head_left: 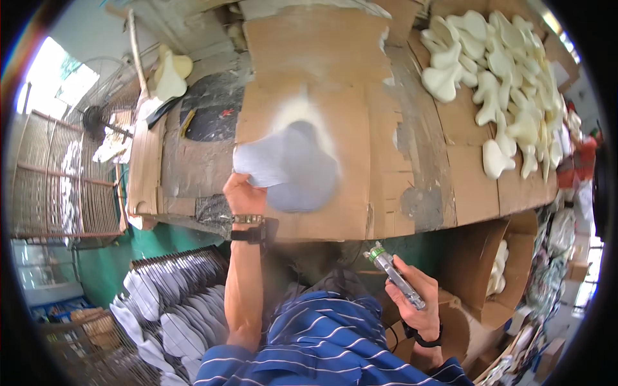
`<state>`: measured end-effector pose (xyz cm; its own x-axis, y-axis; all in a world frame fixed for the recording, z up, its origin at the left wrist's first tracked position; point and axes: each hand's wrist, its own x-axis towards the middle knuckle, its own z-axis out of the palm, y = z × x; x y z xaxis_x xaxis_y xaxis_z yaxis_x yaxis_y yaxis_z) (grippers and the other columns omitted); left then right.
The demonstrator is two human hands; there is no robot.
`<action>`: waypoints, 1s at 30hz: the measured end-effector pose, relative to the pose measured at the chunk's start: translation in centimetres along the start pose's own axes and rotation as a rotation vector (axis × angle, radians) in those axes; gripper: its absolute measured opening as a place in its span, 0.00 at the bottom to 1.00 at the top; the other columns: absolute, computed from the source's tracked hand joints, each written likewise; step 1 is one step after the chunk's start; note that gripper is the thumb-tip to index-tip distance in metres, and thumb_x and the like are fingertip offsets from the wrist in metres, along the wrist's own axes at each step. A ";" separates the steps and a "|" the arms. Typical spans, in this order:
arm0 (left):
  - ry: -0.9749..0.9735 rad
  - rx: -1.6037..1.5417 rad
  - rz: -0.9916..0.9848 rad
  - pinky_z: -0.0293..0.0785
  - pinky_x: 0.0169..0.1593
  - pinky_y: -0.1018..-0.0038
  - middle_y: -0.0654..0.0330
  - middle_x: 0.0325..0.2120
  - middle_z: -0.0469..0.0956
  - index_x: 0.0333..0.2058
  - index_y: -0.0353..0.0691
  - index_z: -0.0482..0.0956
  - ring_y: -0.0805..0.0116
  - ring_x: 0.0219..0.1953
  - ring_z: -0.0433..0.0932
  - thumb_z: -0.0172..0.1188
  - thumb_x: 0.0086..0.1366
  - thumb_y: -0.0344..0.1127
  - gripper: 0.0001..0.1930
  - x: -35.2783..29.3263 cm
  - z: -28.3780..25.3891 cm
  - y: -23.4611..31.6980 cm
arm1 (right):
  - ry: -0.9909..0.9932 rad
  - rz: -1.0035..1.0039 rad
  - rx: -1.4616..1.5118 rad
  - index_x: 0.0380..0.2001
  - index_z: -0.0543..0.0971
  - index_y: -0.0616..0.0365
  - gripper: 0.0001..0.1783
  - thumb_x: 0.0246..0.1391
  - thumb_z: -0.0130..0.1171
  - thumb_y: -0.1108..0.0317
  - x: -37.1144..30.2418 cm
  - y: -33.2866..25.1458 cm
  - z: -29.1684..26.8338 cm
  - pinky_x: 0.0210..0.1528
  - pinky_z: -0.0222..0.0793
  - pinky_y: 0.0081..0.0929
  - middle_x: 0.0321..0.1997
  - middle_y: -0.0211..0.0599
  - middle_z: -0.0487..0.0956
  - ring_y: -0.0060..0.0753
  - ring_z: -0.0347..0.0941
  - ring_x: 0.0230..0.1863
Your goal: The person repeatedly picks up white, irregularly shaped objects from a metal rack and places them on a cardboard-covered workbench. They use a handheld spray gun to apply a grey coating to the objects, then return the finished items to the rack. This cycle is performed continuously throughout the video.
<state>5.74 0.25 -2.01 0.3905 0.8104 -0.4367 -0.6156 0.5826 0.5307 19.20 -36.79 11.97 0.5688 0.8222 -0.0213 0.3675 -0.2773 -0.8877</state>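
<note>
My left hand [246, 195] grips the narrow end of a grey-coated, saddle-shaped pad [261, 161] just above the cardboard-covered table [386, 180]. The pad's wide part merges with a round grey area on the cardboard, so I cannot tell where its edge ends. Pale spray residue [301, 116] rings the far side of that area. In my right hand [415, 296] is a spray gun [398, 278] with a green ring near its nozzle. It is in front of the table's near edge, apart from the pad, its nozzle toward the table.
Cream saddle-shaped pads [489, 58] are heaped on the table's right. Grey-coated pads [187, 321] line a rack at lower left. A cardboard box [476, 270] stands at right, below the table. A fan [96, 120] and wire racks [64, 180] stand at left, near a stick [137, 51].
</note>
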 end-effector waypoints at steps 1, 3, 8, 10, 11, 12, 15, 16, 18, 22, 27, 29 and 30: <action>0.007 -0.050 0.035 0.74 0.38 0.69 0.61 0.33 0.81 0.34 0.38 0.74 0.64 0.32 0.79 0.60 0.56 0.33 0.09 -2.6 3.0 1.7 | -0.014 -0.008 -0.005 0.58 0.77 0.64 0.30 0.50 0.69 0.80 0.2 -0.2 0.7 0.37 0.73 0.26 0.35 0.44 0.82 0.37 0.79 0.32; 0.011 -0.053 0.182 0.76 0.44 0.64 0.60 0.36 0.82 0.38 0.37 0.75 0.61 0.38 0.80 0.58 0.56 0.32 0.10 -5.6 2.0 5.2 | -0.081 -0.020 -0.024 0.57 0.78 0.65 0.28 0.50 0.69 0.80 0.6 -0.9 2.6 0.38 0.73 0.26 0.35 0.45 0.82 0.37 0.79 0.32; -0.171 -0.229 0.505 0.77 0.55 0.57 0.58 0.37 0.81 0.37 0.38 0.76 0.59 0.45 0.81 0.51 0.56 0.26 0.10 -16.1 -9.4 12.0 | -0.283 -0.092 -0.118 0.53 0.78 0.71 0.26 0.47 0.66 0.79 0.6 -1.7 8.8 0.43 0.75 0.33 0.40 0.52 0.83 0.49 0.82 0.37; -0.149 -0.374 0.471 0.75 0.56 0.57 0.54 0.42 0.82 0.42 0.34 0.77 0.56 0.47 0.81 0.51 0.55 0.26 0.15 -21.3 -7.3 14.7 | -0.334 -0.065 -0.101 0.54 0.79 0.68 0.27 0.46 0.65 0.77 -0.2 -0.3 10.8 0.43 0.75 0.36 0.37 0.55 0.82 0.52 0.82 0.37; -0.198 -0.391 0.536 0.73 0.59 0.57 0.49 0.50 0.80 0.52 0.29 0.75 0.52 0.53 0.79 0.51 0.55 0.27 0.23 -23.8 -9.5 15.7 | -0.406 -0.082 -0.087 0.55 0.79 0.67 0.26 0.49 0.65 0.77 -0.5 -1.2 12.2 0.39 0.73 0.31 0.34 0.44 0.81 0.37 0.76 0.33; -0.135 -0.370 0.592 0.70 0.61 0.57 0.49 0.52 0.79 0.57 0.29 0.71 0.52 0.55 0.77 0.52 0.56 0.29 0.28 -26.0 -11.8 16.3 | -0.460 -0.088 -0.083 0.57 0.79 0.65 0.26 0.53 0.64 0.78 -1.0 -2.0 13.4 0.35 0.70 0.25 0.31 0.33 0.79 0.23 0.71 0.30; 0.047 -0.399 0.790 0.70 0.61 0.58 0.51 0.52 0.78 0.58 0.31 0.71 0.54 0.55 0.76 0.51 0.56 0.28 0.28 -32.7 -16.7 18.2 | -0.735 -0.095 -0.123 0.62 0.75 0.59 0.25 0.62 0.56 0.71 -0.6 -4.5 16.5 0.53 0.69 0.30 0.50 0.42 0.79 0.33 0.74 0.50; 0.100 -0.413 0.831 0.71 0.59 0.59 0.53 0.49 0.79 0.56 0.33 0.73 0.56 0.52 0.77 0.50 0.57 0.27 0.25 -35.2 -17.2 19.0 | -0.837 -0.060 -0.179 0.64 0.74 0.57 0.24 0.66 0.53 0.67 -0.6 -5.7 16.9 0.62 0.68 0.33 0.59 0.48 0.80 0.39 0.75 0.59; 0.204 -0.463 0.968 0.73 0.58 0.62 0.54 0.47 0.81 0.53 0.31 0.75 0.57 0.51 0.79 0.51 0.59 0.28 0.22 -41.3 -18.3 19.9 | -0.946 -0.173 -0.249 0.63 0.74 0.61 0.24 0.68 0.54 0.62 -0.8 -7.4 18.6 0.56 0.71 0.33 0.57 0.46 0.81 0.40 0.77 0.55; 0.379 -0.459 1.218 0.73 0.59 0.59 0.52 0.49 0.80 0.56 0.31 0.74 0.55 0.53 0.78 0.51 0.60 0.29 0.23 -50.2 -22.9 21.2 | -1.081 -0.207 -0.277 0.63 0.75 0.60 0.24 0.68 0.54 0.62 -1.6 -10.6 22.6 0.56 0.71 0.33 0.57 0.45 0.81 0.39 0.77 0.55; 0.687 -0.432 1.478 0.72 0.62 0.53 0.51 0.52 0.79 0.55 0.32 0.74 0.52 0.55 0.77 0.54 0.55 0.31 0.26 -60.1 -30.0 24.3 | -1.178 -0.215 -0.319 0.63 0.75 0.58 0.24 0.68 0.53 0.62 -3.4 -13.8 26.7 0.57 0.71 0.33 0.57 0.44 0.81 0.38 0.77 0.55; 0.807 -0.436 1.541 0.73 0.60 0.50 0.52 0.51 0.80 0.54 0.35 0.75 0.51 0.53 0.78 0.55 0.53 0.31 0.26 -64.1 -34.0 26.1 | -1.201 -0.207 -0.340 0.63 0.75 0.58 0.23 0.68 0.53 0.62 -4.3 -15.0 28.0 0.57 0.70 0.32 0.58 0.43 0.81 0.37 0.77 0.55; 0.868 -0.415 1.576 0.74 0.58 0.50 0.54 0.49 0.80 0.52 0.36 0.75 0.51 0.51 0.79 0.55 0.53 0.32 0.25 -65.7 -36.4 27.3 | -1.195 -0.198 -0.351 0.63 0.75 0.57 0.23 0.68 0.53 0.62 -4.9 -15.5 28.6 0.57 0.70 0.32 0.58 0.43 0.81 0.37 0.76 0.55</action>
<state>-61.62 -39.37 14.70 -0.9807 0.1888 -0.0503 -0.1772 -0.7511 0.6360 -10.33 -22.28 12.64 -0.4699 0.7496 -0.4661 0.6494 -0.0640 -0.7577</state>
